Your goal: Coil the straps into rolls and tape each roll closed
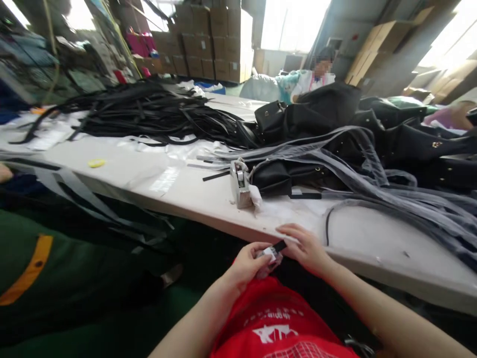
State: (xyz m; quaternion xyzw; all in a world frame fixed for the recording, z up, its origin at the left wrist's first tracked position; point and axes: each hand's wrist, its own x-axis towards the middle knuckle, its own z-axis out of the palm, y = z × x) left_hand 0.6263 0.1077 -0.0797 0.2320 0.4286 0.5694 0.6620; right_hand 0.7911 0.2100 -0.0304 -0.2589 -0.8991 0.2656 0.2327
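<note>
From where I stand, the left hand has its thumb and fingers closed round a small clear-and-white piece with a black end. The right hand is curved close to that black end, forefinger extended; whether it grips or merely touches, I cannot tell. The piece sits between the two hands, just off the near edge of the white table and above the red apron.

It looks light to me — a pinch should carry it. The clear part seems thin and perhaps slippery, likely to crease if squeezed; the black end looks stiffer. I'd take hold by the white middle and steady the black end with a fingertip, though blur hides its exact make.

Past the hands, a silver metal device stands on the table, with black bags and clear plastic strips behind and to its right. Black straps lie heaped to the left. Farther off — a co-worker across the table, and stacked cartons.
</note>
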